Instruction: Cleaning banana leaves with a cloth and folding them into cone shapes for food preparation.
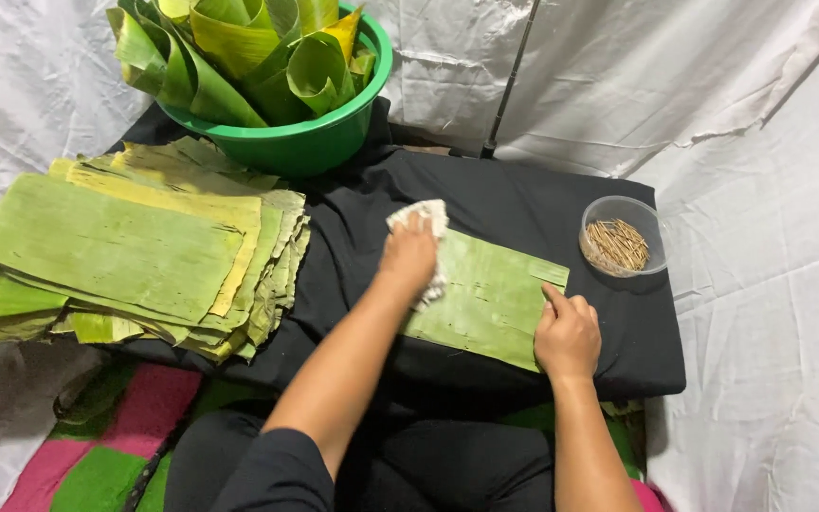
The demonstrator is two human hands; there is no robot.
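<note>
A single green banana leaf piece [490, 299] lies flat on the black cloth in front of me. My left hand [409, 254] presses a crumpled white cloth [428, 218] onto the leaf's far left corner. The fingers are closed around the cloth. My right hand [566, 332] rests on the leaf's right edge, with the index finger stretched out and pinning it down. It holds nothing.
A thick stack of flat banana leaves [135, 256] sits at the left. A green basin [315, 137] with rolled leaves stands at the back. A clear round container of small sticks [620, 237] is at the right. A black cloth [485, 190] covers the low table.
</note>
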